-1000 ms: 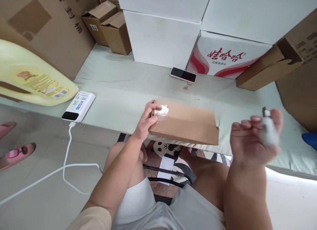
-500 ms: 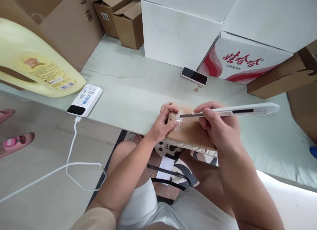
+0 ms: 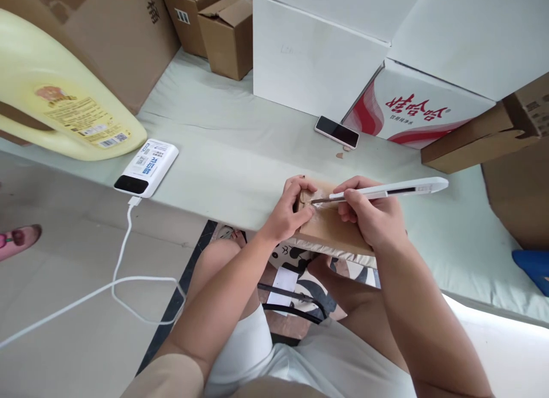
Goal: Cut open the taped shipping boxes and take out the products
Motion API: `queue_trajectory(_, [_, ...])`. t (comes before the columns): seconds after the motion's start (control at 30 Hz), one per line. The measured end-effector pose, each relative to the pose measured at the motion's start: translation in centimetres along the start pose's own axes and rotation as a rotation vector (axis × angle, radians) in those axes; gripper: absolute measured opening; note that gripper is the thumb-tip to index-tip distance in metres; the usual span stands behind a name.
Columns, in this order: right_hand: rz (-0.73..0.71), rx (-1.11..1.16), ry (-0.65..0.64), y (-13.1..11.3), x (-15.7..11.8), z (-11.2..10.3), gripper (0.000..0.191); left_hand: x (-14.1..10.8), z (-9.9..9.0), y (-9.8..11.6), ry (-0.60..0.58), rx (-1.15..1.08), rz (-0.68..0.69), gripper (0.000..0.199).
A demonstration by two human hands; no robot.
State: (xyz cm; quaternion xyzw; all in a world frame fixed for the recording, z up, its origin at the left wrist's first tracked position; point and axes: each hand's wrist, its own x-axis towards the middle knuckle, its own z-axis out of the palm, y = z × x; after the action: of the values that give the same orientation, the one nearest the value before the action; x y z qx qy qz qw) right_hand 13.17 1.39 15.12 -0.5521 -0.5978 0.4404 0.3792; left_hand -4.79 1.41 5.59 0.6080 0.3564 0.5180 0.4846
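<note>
A small brown cardboard box (image 3: pixel 332 233) lies at the front edge of the cloth-covered table, with clear tape across its left part. My left hand (image 3: pixel 291 210) grips the box's left end, fingers on the far side and thumb on the near side. In my right hand (image 3: pixel 372 213) is a white utility knife (image 3: pixel 398 187), its handle pointing right. The knife's thin blade reaches left, and its tip touches the taped top close to my left fingers. My right hand rests over the right part of the box and hides some of it.
A phone (image 3: pixel 337 132) lies beyond the box, before stacked white cartons (image 3: pixel 317 55). At left are a white power bank (image 3: pixel 146 168) with a cable (image 3: pixel 124 243) and a large yellow jug (image 3: pixel 64 100). Brown boxes (image 3: pixel 227 38) stand behind; a blue object (image 3: pixel 532 269) is at right.
The knife's handle has swung slightly left and up, while its tip stays at the tape. My left hand and the box appear a little farther right as the view shifts.
</note>
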Motion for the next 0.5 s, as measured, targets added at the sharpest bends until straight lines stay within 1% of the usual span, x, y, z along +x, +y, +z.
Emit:
queue_trajectory(0.1, [-0.029,-0.103,0.079,0.0,0.1,0.1,0.014,0.4,0.1,0.0,0.004,-0.065,-0.025,0.031])
queue_trajectory(0.17, [-0.051,-0.196,0.140,0.2,0.1,-0.1,0.015,0.6,0.2,-0.1,0.016,-0.069,-0.022,0.031])
queue_trajectory(0.27, [-0.074,-0.279,0.161,0.6,0.1,-0.4,0.016,0.8,0.5,-0.3,0.035,-0.063,-0.014,0.031])
queue_trajectory(0.37, [-0.097,-0.268,0.165,1.0,0.3,-0.7,0.017,0.8,0.6,-0.5,0.060,-0.072,-0.002,0.030])
queue_trajectory(0.5, [-0.117,-0.174,0.135,1.1,0.3,-0.8,0.021,0.9,0.6,-0.4,0.060,-0.083,-0.019,0.029])
